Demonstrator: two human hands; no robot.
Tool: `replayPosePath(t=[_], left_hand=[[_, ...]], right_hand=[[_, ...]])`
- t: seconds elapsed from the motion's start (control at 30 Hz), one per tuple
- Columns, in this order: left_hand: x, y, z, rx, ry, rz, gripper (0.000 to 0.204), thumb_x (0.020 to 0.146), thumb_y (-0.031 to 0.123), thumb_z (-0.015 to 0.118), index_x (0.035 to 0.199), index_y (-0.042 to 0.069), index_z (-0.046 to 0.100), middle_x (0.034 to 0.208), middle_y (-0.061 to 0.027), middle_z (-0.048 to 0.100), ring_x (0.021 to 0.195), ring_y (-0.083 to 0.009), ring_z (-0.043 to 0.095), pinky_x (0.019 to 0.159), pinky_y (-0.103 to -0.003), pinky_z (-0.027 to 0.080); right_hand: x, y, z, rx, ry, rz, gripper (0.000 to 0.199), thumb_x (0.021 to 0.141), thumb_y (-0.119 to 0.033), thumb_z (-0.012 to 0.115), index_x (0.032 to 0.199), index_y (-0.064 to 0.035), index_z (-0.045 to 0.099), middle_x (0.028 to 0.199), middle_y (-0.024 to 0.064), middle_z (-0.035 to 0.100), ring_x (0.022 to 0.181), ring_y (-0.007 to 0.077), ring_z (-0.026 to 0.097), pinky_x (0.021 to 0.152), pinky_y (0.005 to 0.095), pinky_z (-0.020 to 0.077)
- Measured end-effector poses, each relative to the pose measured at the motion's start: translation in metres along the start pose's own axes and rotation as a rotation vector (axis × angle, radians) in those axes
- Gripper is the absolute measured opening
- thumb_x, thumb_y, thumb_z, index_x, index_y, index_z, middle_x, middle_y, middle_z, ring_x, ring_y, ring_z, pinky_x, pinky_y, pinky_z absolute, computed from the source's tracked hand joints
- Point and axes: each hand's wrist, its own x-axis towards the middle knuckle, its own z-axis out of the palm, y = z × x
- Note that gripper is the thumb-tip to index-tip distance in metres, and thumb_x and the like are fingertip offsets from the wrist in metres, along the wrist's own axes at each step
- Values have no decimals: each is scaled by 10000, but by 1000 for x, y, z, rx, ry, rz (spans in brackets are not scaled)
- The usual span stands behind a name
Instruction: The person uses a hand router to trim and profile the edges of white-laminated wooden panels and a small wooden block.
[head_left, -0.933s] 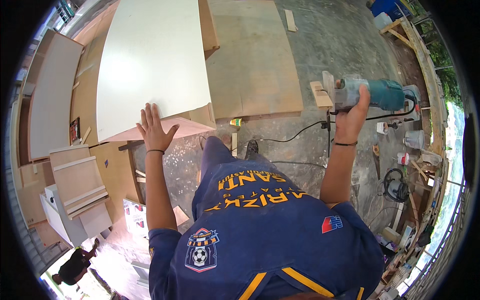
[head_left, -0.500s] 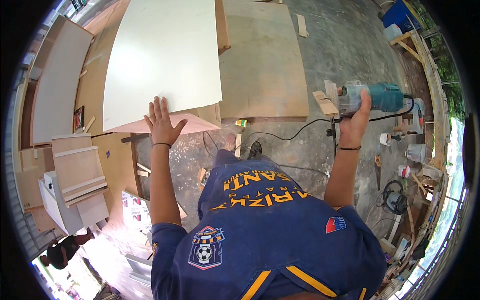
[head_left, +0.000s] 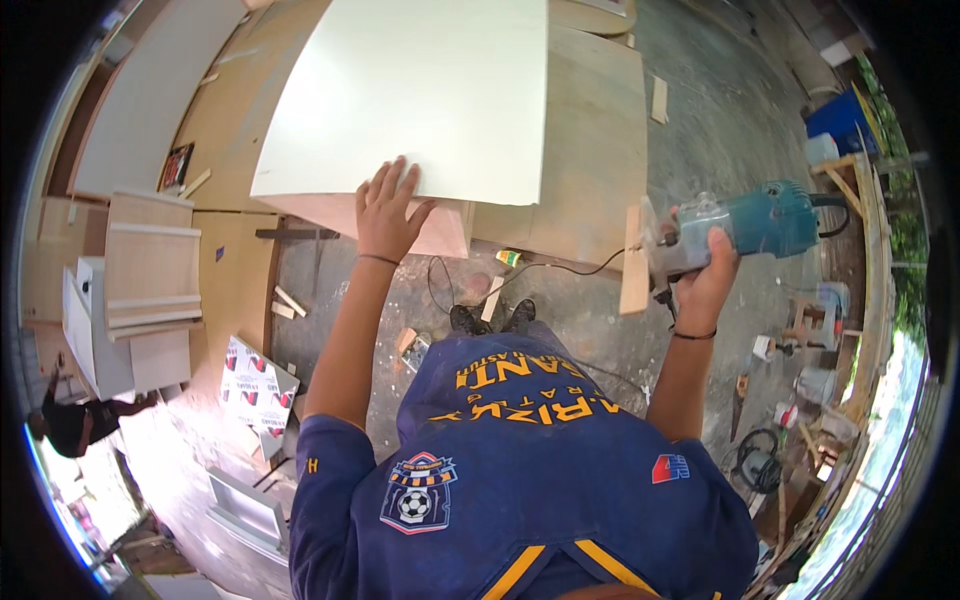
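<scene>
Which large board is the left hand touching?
The bright white panel: the left hand rests on its near edge, not on the brown board to its right.

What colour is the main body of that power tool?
The power tool has a teal body, best seen in the head view.

The person's left hand (head_left: 388, 215) rests spread out on the edge of a big white panel (head_left: 410, 100). The right hand (head_left: 708, 285) grips a teal trim router (head_left: 768, 222). A yellow and green cup (head_left: 508, 257) is on the gray floor (head_left: 715, 130).
</scene>
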Motion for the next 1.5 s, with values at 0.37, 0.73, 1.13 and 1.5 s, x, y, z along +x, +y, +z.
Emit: replayPosePath(t=[0.37, 0.73, 1.13, 1.5], left_hand=[[8, -45, 8, -288, 127, 175, 413, 836, 383, 704, 1168, 138, 684, 1336, -21, 600, 1273, -228, 509, 1023, -393, 416], [7, -49, 11, -374, 122, 141, 398, 835, 366, 701, 1182, 173, 675, 1341, 9, 591, 1281, -211, 501, 1040, -385, 393], [11, -46, 8, -362, 120, 139, 392, 822, 353, 713, 1160, 158, 681, 1357, -3, 584, 1284, -209, 503, 1022, -382, 389], [6, -43, 7, -358, 132, 113, 384, 846, 362, 695, 1166, 151, 683, 1352, 6, 582, 1289, -207, 491, 1037, -383, 383]], right_hand=[[-80, 55, 101, -531, -642, -361, 632, 675, -226, 838, 1203, -34, 549, 1148, 93, 605, 1037, 220, 589, 918, 345, 470], [-93, 78, 131, -566, -813, -271, 641, 678, -183, 808, 1217, -24, 499, 1193, 107, 566, 1064, 212, 549, 903, 339, 463], [-90, 84, 123, -598, -829, -242, 680, 661, -225, 843, 1215, -37, 496, 1185, 100, 575, 1059, 200, 557, 890, 318, 470], [-88, 85, 131, -469, -774, -276, 604, 649, -214, 836, 1167, -58, 569, 1135, 75, 594, 1008, 203, 577, 874, 328, 483]])
